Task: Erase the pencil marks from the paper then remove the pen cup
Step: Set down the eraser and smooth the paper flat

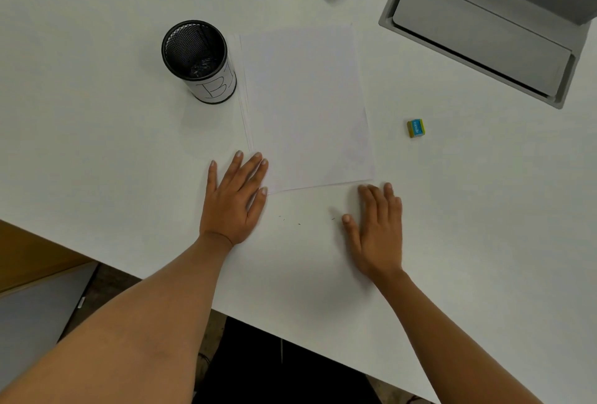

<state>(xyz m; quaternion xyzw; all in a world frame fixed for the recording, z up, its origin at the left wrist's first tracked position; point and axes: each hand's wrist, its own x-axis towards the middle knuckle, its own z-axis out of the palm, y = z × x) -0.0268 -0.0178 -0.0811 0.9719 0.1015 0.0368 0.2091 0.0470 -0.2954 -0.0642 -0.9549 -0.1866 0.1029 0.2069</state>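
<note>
The paper (307,106) is a thin stack of white sheets lying flat toward the middle of the counter (97,129). Its long axis runs from the near edge toward the far edge, leaning a little to the left as it goes. The top sheet looks blank and smooth, and lower sheets fan out slightly along its left side.

The pen cup (198,61) stands upright just beside the stack's far left corner (whether it touches the sheets I cannot tell). It is a round black wire-mesh cylinder with a white band bearing a drawn letter B.

The left hand (234,203) lies palm down with its grip slack and its fingers straight and spread. The fingertips (263,163) rest on the stack's near left corner.

The right hand (376,229) is also flat on the counter, holding nothing. Its fingers lie straight and close together just short of the stack's near right corner.

A small blue-and-yellow block eraser (415,128) lies toward the counter's right side, well apart from both hands. A few dark specks (298,223) sit between the hands.

A grey recessed box (481,38) with its lid raised occupies the far right corner.
</note>
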